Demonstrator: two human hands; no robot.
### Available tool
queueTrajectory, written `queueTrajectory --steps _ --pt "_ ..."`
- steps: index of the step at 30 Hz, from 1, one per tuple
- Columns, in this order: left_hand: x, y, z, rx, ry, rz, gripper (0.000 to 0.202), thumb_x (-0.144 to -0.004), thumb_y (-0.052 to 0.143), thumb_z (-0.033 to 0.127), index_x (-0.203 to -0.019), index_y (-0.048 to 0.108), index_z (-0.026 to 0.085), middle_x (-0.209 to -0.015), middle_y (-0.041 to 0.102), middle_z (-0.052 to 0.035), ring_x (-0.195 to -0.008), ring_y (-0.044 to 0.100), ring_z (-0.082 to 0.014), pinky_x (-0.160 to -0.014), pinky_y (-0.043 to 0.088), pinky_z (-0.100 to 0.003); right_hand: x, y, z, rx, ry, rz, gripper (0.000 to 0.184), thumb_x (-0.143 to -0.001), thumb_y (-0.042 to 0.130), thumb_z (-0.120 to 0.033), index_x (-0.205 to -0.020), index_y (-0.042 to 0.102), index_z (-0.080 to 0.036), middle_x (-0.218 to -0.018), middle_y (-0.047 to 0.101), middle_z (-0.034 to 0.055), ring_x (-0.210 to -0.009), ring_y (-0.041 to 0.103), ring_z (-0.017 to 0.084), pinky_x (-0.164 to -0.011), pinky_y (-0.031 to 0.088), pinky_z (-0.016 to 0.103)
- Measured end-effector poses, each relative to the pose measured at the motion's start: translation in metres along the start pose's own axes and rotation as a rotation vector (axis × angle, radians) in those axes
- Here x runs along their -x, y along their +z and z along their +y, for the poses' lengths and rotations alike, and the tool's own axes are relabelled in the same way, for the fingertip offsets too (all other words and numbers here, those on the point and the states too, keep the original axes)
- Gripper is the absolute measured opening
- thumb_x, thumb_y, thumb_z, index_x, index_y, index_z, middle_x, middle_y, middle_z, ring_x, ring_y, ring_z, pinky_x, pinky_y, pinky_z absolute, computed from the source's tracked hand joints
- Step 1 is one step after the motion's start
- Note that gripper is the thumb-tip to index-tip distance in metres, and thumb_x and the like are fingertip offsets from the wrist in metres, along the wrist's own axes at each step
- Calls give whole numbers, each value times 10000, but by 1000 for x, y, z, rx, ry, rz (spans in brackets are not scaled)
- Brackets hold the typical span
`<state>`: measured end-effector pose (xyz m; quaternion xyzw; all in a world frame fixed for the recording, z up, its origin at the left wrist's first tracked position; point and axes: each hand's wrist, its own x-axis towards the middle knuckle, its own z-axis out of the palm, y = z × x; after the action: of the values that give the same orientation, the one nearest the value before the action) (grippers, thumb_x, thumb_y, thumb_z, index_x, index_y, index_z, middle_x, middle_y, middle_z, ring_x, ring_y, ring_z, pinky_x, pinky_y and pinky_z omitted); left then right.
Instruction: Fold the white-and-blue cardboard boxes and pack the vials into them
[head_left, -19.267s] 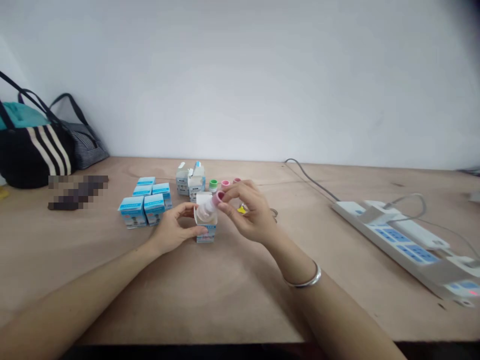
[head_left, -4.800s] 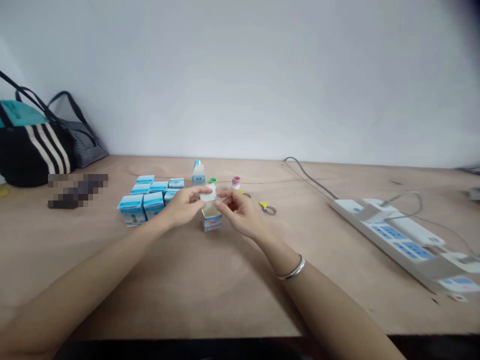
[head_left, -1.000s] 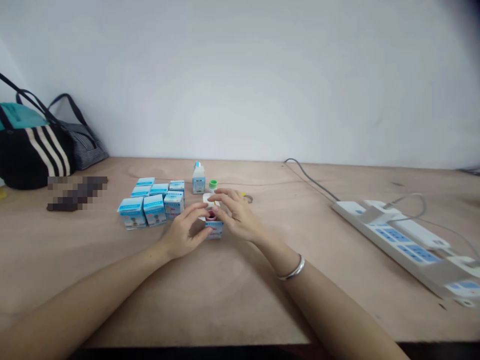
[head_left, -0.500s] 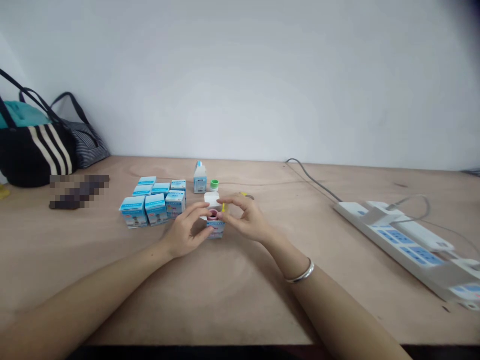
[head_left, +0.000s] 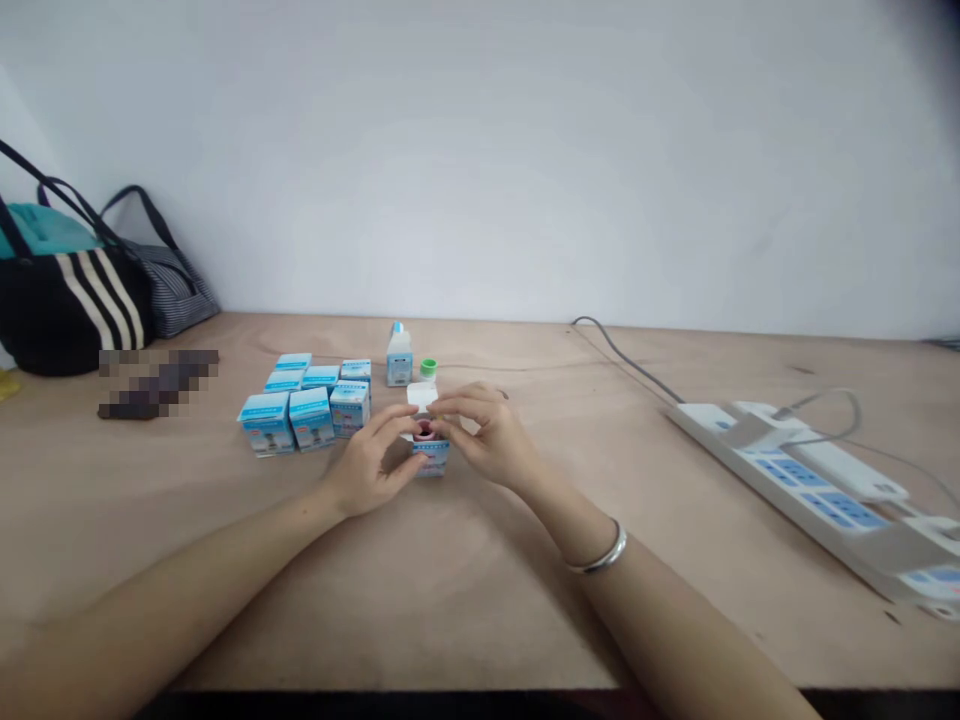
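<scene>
A small blue and white carton [head_left: 432, 457] stands open on the wooden table [head_left: 465, 590], its white flap [head_left: 421, 395] raised at the back. A bottle with a pink cap [head_left: 424, 432] sits inside it. My left hand [head_left: 373, 462] grips the carton from the left, thumb and fingers round its sides. My right hand [head_left: 487, 437] is at the carton's top right, fingers pinched together over the opening; what they pinch is hidden.
Several shut blue cartons [head_left: 304, 400] cluster to the left. Behind stand one more open carton [head_left: 398, 356] and a green-capped bottle [head_left: 428, 368]. A white power strip [head_left: 817, 485] with cables lies at right. Striped bags [head_left: 71, 290] sit far left.
The small yellow piece seen in my right fingers half a second ago no longer shows. My right hand has dropped closer to the carton's mouth. My left hand keeps its hold.
</scene>
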<state>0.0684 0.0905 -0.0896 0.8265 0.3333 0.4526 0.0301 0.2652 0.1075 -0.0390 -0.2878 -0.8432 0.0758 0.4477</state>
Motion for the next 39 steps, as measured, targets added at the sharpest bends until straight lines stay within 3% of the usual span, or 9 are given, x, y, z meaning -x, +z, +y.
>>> queueTrajectory --steps 3,6,10,12,15,20,26,33,39 --pt "0 0 0 5 -7 -15 282 -805 604 249 -1075 527 215 -1228 547 -95 -1148 545 -222 -971 467 -388 1 -2 0 -5 0 -69 147 -850 592 -298 -832 722 -231 -850 705 51 -827 635 185 -810 471 355" --pt "2 3 -1 45 -17 20 426 -788 621 228 -1176 445 219 -1239 532 -107 -1164 532 -229 -958 477 -399 3 -4 2 -41 86 -15 224 -857 572 -353 -766 725 -218 -956 664 77 -924 619 201 -829 476 354" --pt "4 11 -3 212 -40 129 545 -755 658 230 -1185 324 209 -1324 421 -154 -1153 542 -224 -893 525 -386 4 -4 9 -122 215 114 232 -854 554 -367 -949 686 -202 -994 635 85 -938 598 198 -841 479 360" --pt "4 12 -4 244 -47 148 525 -739 676 236 -1133 330 209 -1321 418 -156 -1135 554 -219 -867 538 -373 5 -3 13 -128 333 152 246 -842 552 -357 -994 654 -192 -942 650 74 -857 604 187 -801 485 361" --pt "4 8 -3 147 -50 102 399 -748 668 243 -1057 420 200 -1291 465 -142 -1180 517 -238 -909 509 -389 7 1 16 -177 497 69 269 -764 628 -338 -974 643 -171 -888 657 66 -789 604 181 -746 484 354" --pt "0 -1 1 28 -49 -2 225 -810 602 257 -1013 528 197 -1337 448 -128 -1253 455 -241 -1003 435 -400 8 9 9 -560 639 -59 356 -740 633 -282 -1080 623 -177 -945 671 63 -826 616 181 -766 495 351" --pt "-2 0 -1 26 -43 28 167 -832 583 280 -977 553 202 -1276 519 -115 -1243 475 -242 -984 447 -395 9 12 7 -869 539 -89 274 -731 681 -287 -992 649 -213 -988 686 32 -877 632 178 -851 486 371" --pt "4 12 -5 355 -67 91 365 -825 591 213 -1084 333 227 -1263 536 -118 -1138 576 -199 -924 520 -407 12 10 4 -632 309 -30 158 -744 706 -340 -822 686 -204 -968 687 59 -967 623 205 -901 470 389" --pt "6 13 -9 290 -79 50 398 -836 577 238 -1173 365 216 -1239 554 -122 -1122 587 -211 -937 514 -421 11 5 0 -435 161 -29 138 -787 667 -338 -818 681 -204 -957 690 75 -925 645 196 -862 503 375"
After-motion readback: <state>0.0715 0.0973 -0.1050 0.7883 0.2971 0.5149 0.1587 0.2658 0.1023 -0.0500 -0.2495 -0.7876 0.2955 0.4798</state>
